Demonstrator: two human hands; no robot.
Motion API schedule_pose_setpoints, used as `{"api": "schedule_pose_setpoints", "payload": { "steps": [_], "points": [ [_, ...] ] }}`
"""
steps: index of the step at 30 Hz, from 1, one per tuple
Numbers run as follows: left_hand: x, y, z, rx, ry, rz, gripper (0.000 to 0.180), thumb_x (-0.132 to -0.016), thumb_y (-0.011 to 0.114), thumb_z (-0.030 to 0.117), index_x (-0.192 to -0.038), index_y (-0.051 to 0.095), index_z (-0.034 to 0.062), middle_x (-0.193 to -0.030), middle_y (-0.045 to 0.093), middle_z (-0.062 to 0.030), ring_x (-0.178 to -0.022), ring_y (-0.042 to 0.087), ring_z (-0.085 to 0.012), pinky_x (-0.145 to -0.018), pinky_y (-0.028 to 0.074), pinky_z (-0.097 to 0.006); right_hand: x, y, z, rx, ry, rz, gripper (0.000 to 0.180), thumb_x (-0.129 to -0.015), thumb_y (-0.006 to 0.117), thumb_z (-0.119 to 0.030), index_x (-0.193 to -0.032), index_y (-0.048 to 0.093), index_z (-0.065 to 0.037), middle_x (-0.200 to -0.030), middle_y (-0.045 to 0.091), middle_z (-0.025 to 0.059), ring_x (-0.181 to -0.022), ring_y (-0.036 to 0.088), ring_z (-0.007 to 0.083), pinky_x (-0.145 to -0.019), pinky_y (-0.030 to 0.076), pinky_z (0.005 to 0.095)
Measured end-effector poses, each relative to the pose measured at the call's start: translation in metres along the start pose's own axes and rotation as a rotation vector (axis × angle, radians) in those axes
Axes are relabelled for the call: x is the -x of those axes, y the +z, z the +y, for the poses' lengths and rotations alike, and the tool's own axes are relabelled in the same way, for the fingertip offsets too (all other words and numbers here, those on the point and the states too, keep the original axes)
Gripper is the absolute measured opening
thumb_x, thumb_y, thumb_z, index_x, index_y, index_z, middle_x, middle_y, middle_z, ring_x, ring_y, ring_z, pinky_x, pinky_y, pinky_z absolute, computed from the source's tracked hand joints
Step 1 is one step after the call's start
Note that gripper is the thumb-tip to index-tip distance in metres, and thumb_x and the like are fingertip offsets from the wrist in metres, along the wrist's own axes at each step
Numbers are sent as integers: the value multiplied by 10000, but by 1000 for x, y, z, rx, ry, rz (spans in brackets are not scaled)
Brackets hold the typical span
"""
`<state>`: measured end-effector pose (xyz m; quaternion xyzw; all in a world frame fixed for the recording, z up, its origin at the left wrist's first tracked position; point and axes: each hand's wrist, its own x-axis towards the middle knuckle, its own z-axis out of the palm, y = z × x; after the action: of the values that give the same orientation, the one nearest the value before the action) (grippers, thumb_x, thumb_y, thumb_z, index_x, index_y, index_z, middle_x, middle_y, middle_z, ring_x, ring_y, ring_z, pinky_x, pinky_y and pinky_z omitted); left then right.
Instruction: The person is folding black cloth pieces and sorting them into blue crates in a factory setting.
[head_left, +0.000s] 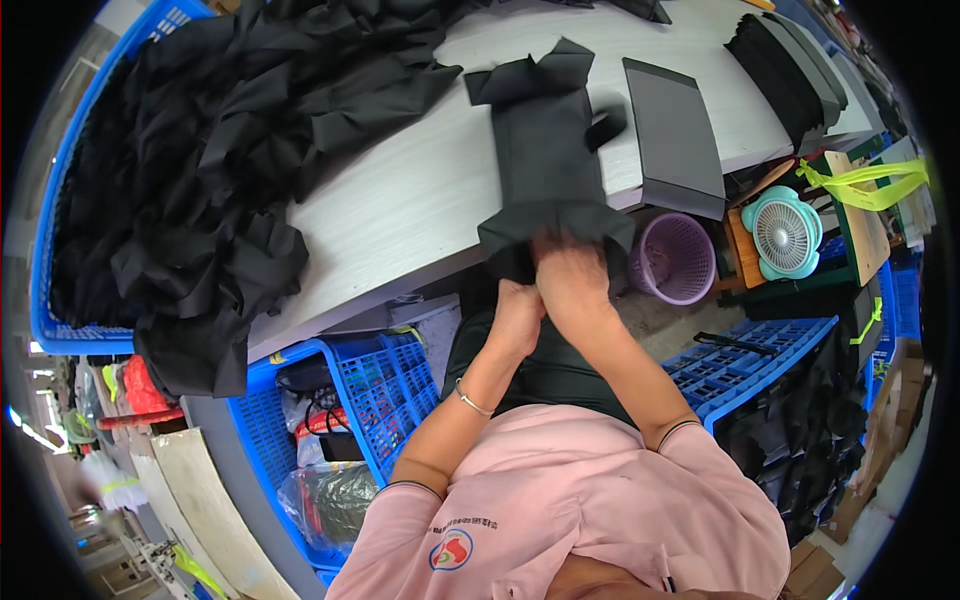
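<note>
Black fabric tube-like piece (545, 150), flared at both ends, lies across the front edge of the pale wood-grain table (390, 205), near mouth overhanging toward you. My read on the step: you're working that mouth from inside. Next move calls for a firm rim hold, with the far end supported on the table.

Piece is straight ahead of both hands, touching your right hand (575, 275). Those fingertips are hidden in the mouth; can't tell if they grip. Your left hand (518, 315) is just beside it off the table's front edge, fingers drawn in narrow; can't confirm a pinch. Flat dark-grey rectangular panel (678, 135): table's right side.
</note>
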<state>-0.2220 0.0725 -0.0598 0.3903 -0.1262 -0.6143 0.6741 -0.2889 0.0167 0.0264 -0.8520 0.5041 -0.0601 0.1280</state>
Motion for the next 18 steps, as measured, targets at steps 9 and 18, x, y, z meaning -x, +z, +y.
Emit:
{"api": "schedule_pose_setpoints", "payload": {
  "steps": [9,18],
  "points": [
    [18,0,-13,-395,448,141,581,-869,643,0,-1405,417,-13,-1276,548,-95,-1115,547,-176,-919,469,-318,1,80,46,-7,-97,29,319,-967,486,-337,-1075,699,-125,-1004,680,194,-948,635,381,-861,441,509],
    [48,1,26,-674,325,116,88,-888,670,12,-973,650,4,-825,614,2,-718,555,-44,-643,445,-200,3,103,64,-102,-245,497,169,-797,661,-210,-926,725,-123,-881,679,132,-811,658,316,-757,500,521]
  ]
}}
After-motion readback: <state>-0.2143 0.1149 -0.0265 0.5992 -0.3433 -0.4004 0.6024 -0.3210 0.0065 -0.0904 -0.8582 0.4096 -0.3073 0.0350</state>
